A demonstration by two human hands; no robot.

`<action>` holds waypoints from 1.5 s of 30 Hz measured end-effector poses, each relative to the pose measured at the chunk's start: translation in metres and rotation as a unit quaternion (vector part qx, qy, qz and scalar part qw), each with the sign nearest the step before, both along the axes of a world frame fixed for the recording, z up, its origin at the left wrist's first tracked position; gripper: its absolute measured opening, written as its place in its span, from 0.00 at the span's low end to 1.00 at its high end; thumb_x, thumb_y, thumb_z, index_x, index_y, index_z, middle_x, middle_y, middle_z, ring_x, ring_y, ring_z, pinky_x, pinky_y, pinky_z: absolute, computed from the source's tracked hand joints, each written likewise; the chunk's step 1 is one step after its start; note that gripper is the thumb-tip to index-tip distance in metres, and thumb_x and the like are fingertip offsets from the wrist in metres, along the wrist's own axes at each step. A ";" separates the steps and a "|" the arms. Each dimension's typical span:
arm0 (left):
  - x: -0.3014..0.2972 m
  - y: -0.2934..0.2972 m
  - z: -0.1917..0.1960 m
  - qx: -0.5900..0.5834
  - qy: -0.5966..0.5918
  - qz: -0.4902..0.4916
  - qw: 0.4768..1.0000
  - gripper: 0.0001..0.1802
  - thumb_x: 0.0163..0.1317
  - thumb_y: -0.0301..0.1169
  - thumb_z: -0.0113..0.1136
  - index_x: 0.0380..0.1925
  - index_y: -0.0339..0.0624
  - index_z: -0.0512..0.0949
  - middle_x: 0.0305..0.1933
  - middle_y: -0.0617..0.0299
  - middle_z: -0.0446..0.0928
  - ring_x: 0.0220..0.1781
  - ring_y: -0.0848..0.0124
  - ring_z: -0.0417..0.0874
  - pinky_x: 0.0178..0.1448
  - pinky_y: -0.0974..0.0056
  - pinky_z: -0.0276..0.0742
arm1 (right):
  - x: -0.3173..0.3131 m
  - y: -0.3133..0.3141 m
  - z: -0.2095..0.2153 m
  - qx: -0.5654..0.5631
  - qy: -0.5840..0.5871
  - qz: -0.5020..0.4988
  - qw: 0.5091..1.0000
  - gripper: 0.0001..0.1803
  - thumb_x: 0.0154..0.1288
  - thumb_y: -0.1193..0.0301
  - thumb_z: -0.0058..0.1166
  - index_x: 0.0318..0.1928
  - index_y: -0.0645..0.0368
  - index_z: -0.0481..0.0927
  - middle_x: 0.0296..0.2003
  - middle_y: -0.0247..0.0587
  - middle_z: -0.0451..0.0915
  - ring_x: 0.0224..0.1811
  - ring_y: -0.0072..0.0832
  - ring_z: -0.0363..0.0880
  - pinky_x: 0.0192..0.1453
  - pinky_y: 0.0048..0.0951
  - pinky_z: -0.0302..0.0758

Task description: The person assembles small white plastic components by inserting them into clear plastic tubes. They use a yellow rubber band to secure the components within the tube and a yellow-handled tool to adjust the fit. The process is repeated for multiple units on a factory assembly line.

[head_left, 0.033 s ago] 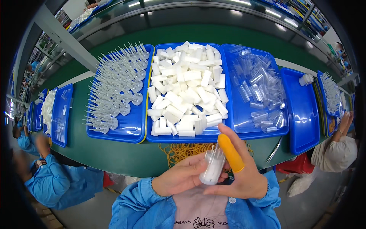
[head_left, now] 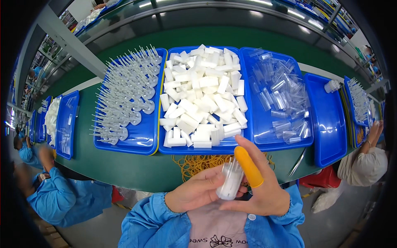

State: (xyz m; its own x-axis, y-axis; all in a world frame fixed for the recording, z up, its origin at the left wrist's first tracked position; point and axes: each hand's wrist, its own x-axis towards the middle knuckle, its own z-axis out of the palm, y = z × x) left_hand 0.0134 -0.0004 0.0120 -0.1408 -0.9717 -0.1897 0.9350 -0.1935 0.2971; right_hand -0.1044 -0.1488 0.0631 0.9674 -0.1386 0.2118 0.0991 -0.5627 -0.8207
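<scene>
My left hand [head_left: 197, 191] is closed around a clear plastic tube [head_left: 232, 175] with a white filling, held tilted above the table's near edge. My right hand [head_left: 264, 188] is beside the tube, its thumb and fingers stretched wide apart. A yellow finger cot [head_left: 249, 167] covers one finger, which lies close to the tube's upper end. Whether that finger touches the tube, I cannot tell. The thumb reaches out near the tube's lower end. Fingertips show behind the tube, partly hidden. Beyond my hands lies a heap of tan rubber bands [head_left: 191, 165].
Blue trays hold clear stemmed parts [head_left: 124, 97], white foam blocks [head_left: 202, 93] and clear sleeves [head_left: 281, 97]. A narrower blue tray [head_left: 330, 136] at right has a small clear part in its far corner. Tweezers [head_left: 297, 162] lie on the green table [head_left: 124, 163]. Co-workers sit on both sides.
The fingers of my right hand have shifted very slightly left. The tube and my left hand stay in place.
</scene>
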 end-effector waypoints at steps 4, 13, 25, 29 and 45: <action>-0.003 0.001 0.000 0.030 0.010 0.013 0.999 0.35 0.67 0.45 0.51 0.66 0.37 0.53 0.61 0.52 0.66 0.62 0.64 0.71 0.66 0.62 0.67 | 0.001 0.002 0.002 -0.036 0.031 -0.001 0.999 0.46 0.40 0.64 0.73 0.61 0.64 0.66 0.65 0.58 0.55 0.66 0.54 0.57 0.65 0.47 0.61; -0.008 0.009 -0.008 0.053 0.055 0.078 0.994 0.33 0.64 0.42 0.56 0.63 0.40 0.57 0.59 0.55 0.67 0.61 0.63 0.70 0.64 0.59 0.68 | -0.003 0.013 -0.011 -0.123 -0.030 0.014 0.992 0.32 0.47 0.67 0.66 0.56 0.57 0.74 0.58 0.41 0.70 0.66 0.42 0.62 0.69 0.55 0.53; 0.009 0.021 -0.017 -0.016 -0.099 0.206 0.973 0.38 0.55 0.52 0.65 0.58 0.41 0.64 0.53 0.54 0.71 0.39 0.69 0.72 0.39 0.67 0.72 | -0.062 -0.036 -0.021 0.024 0.001 -0.242 0.970 0.17 0.46 0.79 0.63 0.41 0.62 0.79 0.44 0.46 0.79 0.44 0.35 0.80 0.44 0.29 0.75; 0.012 0.017 -0.008 0.014 -0.099 0.255 0.962 0.27 0.54 0.49 0.66 0.45 0.47 0.67 0.54 0.53 0.71 0.43 0.68 0.72 0.40 0.69 0.72 | -0.074 -0.040 -0.041 -0.054 0.092 -0.347 0.932 0.12 0.46 0.77 0.64 0.35 0.61 0.80 0.38 0.43 0.77 0.41 0.38 0.76 0.42 0.33 0.72; -0.015 0.014 -0.003 -0.016 -0.507 0.316 0.801 0.21 0.41 0.16 0.72 0.37 0.37 0.74 0.38 0.53 0.79 0.37 0.69 0.81 0.41 0.67 0.78 | -0.044 0.000 -0.036 0.129 -0.079 -0.260 0.954 0.10 0.46 0.81 0.63 0.33 0.62 0.80 0.34 0.38 0.74 0.34 0.26 0.73 0.37 0.24 0.69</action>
State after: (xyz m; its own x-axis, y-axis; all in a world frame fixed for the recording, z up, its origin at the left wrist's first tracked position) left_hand -0.0012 0.0137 0.0091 0.5930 -0.7943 0.1321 0.1167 0.2471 0.9619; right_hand -0.1484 -0.1493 0.0272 0.7125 -0.6580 0.2436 -0.0045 -0.3514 -0.9362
